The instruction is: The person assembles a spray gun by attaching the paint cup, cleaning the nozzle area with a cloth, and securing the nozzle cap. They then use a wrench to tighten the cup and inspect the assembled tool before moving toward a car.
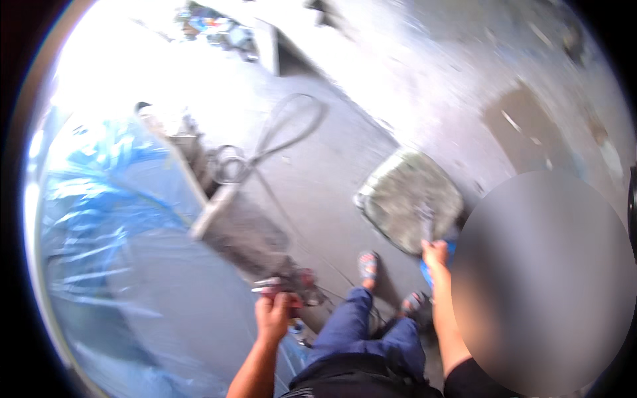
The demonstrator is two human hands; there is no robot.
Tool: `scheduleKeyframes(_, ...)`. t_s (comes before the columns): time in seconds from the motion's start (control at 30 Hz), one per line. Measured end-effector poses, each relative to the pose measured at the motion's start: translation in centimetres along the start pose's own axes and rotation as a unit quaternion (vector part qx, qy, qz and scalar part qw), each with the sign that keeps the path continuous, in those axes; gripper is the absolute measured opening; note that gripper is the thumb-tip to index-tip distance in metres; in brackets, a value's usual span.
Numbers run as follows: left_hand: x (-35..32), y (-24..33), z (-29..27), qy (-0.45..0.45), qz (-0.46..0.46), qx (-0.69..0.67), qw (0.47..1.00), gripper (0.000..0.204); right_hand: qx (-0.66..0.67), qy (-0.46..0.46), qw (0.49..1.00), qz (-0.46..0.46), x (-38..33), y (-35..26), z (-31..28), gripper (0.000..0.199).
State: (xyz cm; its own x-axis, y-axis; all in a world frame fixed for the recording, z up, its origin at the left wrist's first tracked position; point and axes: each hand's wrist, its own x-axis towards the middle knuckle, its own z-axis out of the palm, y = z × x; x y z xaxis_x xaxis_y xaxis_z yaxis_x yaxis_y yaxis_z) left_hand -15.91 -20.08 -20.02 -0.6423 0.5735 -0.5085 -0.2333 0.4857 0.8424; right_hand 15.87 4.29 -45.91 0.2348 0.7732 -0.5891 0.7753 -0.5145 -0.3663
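One wet patch (524, 116) staining grey concrete floor (345, 152).

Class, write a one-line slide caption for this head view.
Left hand grips a tool by a blue plastic sheet; right hand works a trowel in a mortar pan.

– Where does your light come from, and where does it burn out?
– From the upper left: the pale grey concrete floor (199, 86) is washed to white there, and the crinkled blue plastic sheet (99, 199) carries streaks of glare.
– How sharp is your view?
– Soft throughout. Motion blur smears the grey rubble-filled round pan (411, 199); your legs cast short shadows; the fisheye bends straight edges near the black rim.
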Motion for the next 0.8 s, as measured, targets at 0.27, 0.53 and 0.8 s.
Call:
scheduleKeyframes(0.27,-0.2,5.6,0.8,-0.059,0.040,-0.043,0.997,0.024,0.491,-0.174,0.853,0.007,-7.4,-3.6,-7.2,0.013)
scheduleKeyframes(0.53,-4.3,11.7,1.5,-0.159,0.035,-0.060,0.985,0.040,0.673,-0.320,0.649,-0.156,-25.2,-5.2,-22.7,0.014)
scheduleKeyframes(0.8,-10.3,12.8,6.8,-0.307,0.039,-0.099,0.946,0.048,0.393,-0.202,0.780,-0.443,-33.1,-5.5,-30.5,0.015)
